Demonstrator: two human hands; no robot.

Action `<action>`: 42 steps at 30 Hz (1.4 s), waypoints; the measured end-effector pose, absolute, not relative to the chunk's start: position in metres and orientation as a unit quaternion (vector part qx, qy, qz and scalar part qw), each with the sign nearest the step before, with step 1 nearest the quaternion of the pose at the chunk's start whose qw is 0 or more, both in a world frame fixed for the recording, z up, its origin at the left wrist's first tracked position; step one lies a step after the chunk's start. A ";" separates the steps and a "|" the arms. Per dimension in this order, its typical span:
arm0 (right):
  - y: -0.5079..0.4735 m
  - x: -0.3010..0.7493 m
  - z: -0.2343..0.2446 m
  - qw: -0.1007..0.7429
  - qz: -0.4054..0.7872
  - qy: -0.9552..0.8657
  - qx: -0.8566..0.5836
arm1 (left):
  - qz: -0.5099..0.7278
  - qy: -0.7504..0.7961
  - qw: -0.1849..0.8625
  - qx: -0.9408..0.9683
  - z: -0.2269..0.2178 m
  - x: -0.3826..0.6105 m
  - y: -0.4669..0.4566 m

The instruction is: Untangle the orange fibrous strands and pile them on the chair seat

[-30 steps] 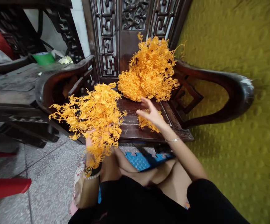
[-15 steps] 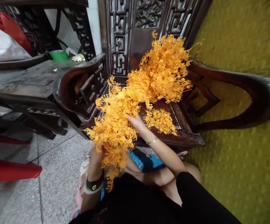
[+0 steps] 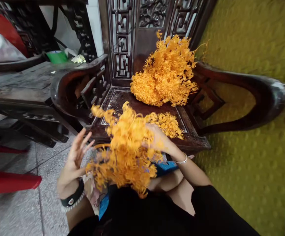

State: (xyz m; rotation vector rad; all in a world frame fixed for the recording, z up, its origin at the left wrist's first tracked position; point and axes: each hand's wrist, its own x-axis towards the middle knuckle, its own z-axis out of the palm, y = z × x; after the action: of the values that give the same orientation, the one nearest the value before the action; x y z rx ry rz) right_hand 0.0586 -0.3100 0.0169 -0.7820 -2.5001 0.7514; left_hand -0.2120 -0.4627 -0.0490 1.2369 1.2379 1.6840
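Note:
A bushy bunch of orange curly flower-like pieces (image 3: 130, 141), blurred by motion, hangs above my lap. My right hand (image 3: 157, 139) grips it from the right side; the fingertips are partly hidden among the curls. My left hand (image 3: 75, 160) is spread open to its left, thumb close to the bunch's lower edge; I cannot tell if they touch. A larger orange heap (image 3: 165, 73) of the same pieces rests at the back of a dark carved wooden chair (image 3: 121, 96). Near the seat's front right lies a small flat orange pile (image 3: 169, 124).
Left of the chair stands a dark wooden side table (image 3: 26, 82) with a green tape roll (image 3: 57, 56) and a pale flower-like piece (image 3: 78, 59). A red plastic stool (image 3: 11, 180) is at lower left. Curved armrests flank the seat; a yellow-green textured surface (image 3: 250, 164) lies to the right.
My left hand has let go of the bunch, moved left and opened. The bunch has come away from the heap, lower and nearer my lap, with my right hand still on it.

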 end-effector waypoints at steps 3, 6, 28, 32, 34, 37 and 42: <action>-0.329 0.079 0.016 0.192 0.239 -0.911 -0.277 | 0.694 0.448 0.218 0.519 -0.021 -0.189 -0.462; -0.344 0.095 0.009 0.166 0.211 -0.908 -0.321 | 0.619 0.453 0.172 0.619 -0.009 -0.150 -0.458; -0.380 0.127 -0.028 0.396 0.425 -0.738 -0.344 | 0.496 0.570 0.260 0.601 -0.068 -0.062 -0.424; -0.379 0.117 -0.019 0.371 0.404 -0.748 -0.372 | 0.487 0.564 0.184 0.641 -0.066 -0.058 -0.428; -0.378 0.118 -0.012 0.388 0.411 -0.733 -0.378 | 0.488 0.559 0.150 0.654 -0.069 -0.057 -0.429; -0.381 0.121 -0.002 0.441 0.378 -0.713 -0.393 | 0.475 0.526 0.146 0.690 -0.069 -0.054 -0.429; -0.386 0.122 0.005 0.553 0.261 -0.688 -0.391 | 0.502 0.446 0.196 0.715 -0.053 -0.043 -0.429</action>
State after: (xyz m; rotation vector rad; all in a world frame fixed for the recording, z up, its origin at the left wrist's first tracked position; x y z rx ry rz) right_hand 0.1223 -0.3859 0.0048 -0.9238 -1.6262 0.6158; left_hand -0.0430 -0.4295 -0.0529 2.0026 1.2496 1.4058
